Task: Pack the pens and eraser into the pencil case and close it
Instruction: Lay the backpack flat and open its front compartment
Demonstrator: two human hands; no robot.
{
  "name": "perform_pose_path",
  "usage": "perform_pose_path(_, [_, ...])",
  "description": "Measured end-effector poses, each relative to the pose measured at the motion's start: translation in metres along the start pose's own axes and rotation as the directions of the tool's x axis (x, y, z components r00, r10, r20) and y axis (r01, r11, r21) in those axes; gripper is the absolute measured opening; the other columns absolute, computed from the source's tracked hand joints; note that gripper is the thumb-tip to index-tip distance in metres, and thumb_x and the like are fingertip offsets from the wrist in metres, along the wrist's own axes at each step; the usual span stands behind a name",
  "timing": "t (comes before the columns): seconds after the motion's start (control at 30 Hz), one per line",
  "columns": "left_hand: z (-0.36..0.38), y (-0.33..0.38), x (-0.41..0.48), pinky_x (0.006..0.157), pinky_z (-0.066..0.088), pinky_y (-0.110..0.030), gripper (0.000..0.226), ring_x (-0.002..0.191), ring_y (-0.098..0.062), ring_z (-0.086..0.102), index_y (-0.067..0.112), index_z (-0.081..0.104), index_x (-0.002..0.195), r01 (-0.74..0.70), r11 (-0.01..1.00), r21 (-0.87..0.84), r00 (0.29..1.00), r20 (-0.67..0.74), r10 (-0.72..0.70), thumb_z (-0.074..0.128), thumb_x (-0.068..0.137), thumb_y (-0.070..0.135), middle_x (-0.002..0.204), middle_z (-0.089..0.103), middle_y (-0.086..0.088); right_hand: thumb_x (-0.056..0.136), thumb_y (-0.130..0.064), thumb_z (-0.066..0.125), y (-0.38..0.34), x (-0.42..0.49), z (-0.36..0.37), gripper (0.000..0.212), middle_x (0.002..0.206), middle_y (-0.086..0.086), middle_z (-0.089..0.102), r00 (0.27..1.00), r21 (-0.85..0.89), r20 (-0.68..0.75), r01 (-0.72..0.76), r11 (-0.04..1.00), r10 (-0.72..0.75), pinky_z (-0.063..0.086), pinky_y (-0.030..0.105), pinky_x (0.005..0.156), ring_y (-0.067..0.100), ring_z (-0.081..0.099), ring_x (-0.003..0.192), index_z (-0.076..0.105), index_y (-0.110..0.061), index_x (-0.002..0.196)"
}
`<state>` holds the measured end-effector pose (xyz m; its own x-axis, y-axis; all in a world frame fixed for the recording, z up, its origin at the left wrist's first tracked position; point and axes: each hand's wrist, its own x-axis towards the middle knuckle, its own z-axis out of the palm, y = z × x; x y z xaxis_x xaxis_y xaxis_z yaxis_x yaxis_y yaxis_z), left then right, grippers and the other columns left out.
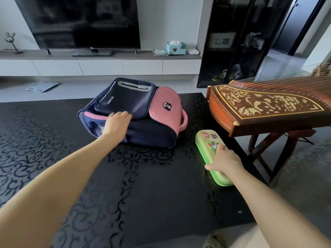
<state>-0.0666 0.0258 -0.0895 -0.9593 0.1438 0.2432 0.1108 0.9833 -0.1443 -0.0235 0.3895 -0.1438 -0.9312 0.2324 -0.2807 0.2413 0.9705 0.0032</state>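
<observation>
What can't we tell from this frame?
Head view only:
- Pens, eraser: none visible; case and backpack are opaque.
- Case zipped or not: far side faces away, right hand covers the middle.
- Backpack label: too small to read.
- Backpack's near corner: under left hand.

Backpack (125, 99) under the left hand (116, 123) looks like matt cloth. Pencil case (204, 140) under the right hand (226, 161) is smooth, kinda shiny.
</observation>
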Motion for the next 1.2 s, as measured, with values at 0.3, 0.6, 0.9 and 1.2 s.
perform_pose_path(0.3, [-0.018, -0.079, -0.116, 0.098, 0.031, -0.059, 0.031, 0.109, -0.034, 0.053, 0.017, 0.066, 0.108, 0.462, 0.879, -0.119, 0.880, -0.065, -0.471, 0.046, 0.087, 0.029, 0.113, 0.063, -0.013, 0.090, -0.046, 0.049, -0.079, -0.044, -0.031, 0.055, 0.126, 0.014, 0.053, 0.974, -0.189, -0.199, 0.074, 0.979, -0.112, 0.043, 0.042, 0.092, 0.033, 0.050, 0.115, 0.046, -0.006, 0.127])
perform_pose_path(0.6, [-0.032, -0.050, -0.154, 0.087, 0.038, -0.035, 0.077, 0.124, -0.031, 0.044, 0.035, 0.004, 0.147, 0.679, 0.424, -0.599, 0.724, 0.450, -0.523, 0.047, 0.086, 0.056, 0.143, 0.040, -0.017, 0.092, -0.042, 0.048, -0.186, -0.043, -0.060, 0.069, 0.149, 0.012, 0.032, 0.875, 0.350, -0.184, 0.484, 0.802, -0.447, 0.038, 0.041, 0.100, 0.032, 0.041, 0.130, 0.018, -0.012, 0.147])
perform_pose_path(0.9, [-0.025, -0.067, -0.169, 0.094, 0.033, -0.035, 0.061, 0.125, -0.031, 0.044, 0.043, 0.011, 0.145, 0.626, 0.375, -0.683, 0.740, 0.369, -0.563, 0.042, 0.093, 0.039, 0.147, 0.038, -0.008, 0.090, -0.041, 0.048, -0.143, -0.107, -0.037, 0.021, 0.075, -0.002, 0.063, 0.797, 0.267, -0.358, 0.587, 0.765, -0.487, 0.044, 0.033, 0.064, 0.026, 0.062, 0.076, 0.055, -0.021, 0.084])
perform_pose_path(1.2, [-0.020, -0.044, -0.178, 0.083, 0.032, -0.029, 0.054, 0.116, -0.031, 0.049, 0.046, 0.016, 0.144, 0.575, 0.415, -0.705, 0.758, 0.269, -0.594, 0.038, 0.095, 0.044, 0.134, 0.045, -0.017, 0.093, -0.012, 0.050, -0.180, -0.051, -0.059, 0.020, 0.103, 0.014, 0.064, 0.728, 0.094, -0.533, 0.557, 0.825, -0.431, 0.042, 0.034, 0.068, 0.030, 0.060, 0.092, 0.064, -0.005, 0.106])
